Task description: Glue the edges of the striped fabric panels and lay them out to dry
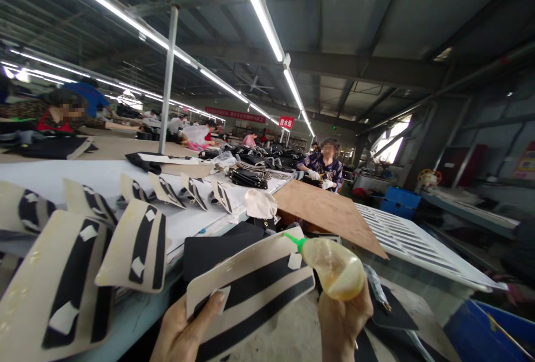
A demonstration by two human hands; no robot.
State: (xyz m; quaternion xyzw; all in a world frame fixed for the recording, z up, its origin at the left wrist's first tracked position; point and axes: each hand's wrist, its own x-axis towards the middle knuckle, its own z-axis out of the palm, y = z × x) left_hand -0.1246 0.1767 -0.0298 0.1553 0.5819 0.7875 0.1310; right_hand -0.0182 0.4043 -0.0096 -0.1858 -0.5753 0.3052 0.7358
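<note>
My left hand (184, 323) grips the lower left corner of a beige panel with black stripes (254, 273), thumb on top beside a small white patch. A second white patch (295, 261) sits near the panel's right end. In my right hand (345, 314) is a squeeze glue bottle (334, 267), cloudy and holding yellowish liquid. Its green nozzle (296, 241) points left, at the panel's upper right edge; whether the tip touches cannot be made out. A shiny wet-looking line shows along the panel's top edge.
Several similar striped panels (140, 247) stand tilted on the white table (188, 231) at left. Black pieces (248, 178) are stacked farther back. A brown board (326, 211) and a slatted white surface (418, 245) lie ahead right. A gloved co-worker (324, 164) sits beyond; a blue bin (493, 323) stands right.
</note>
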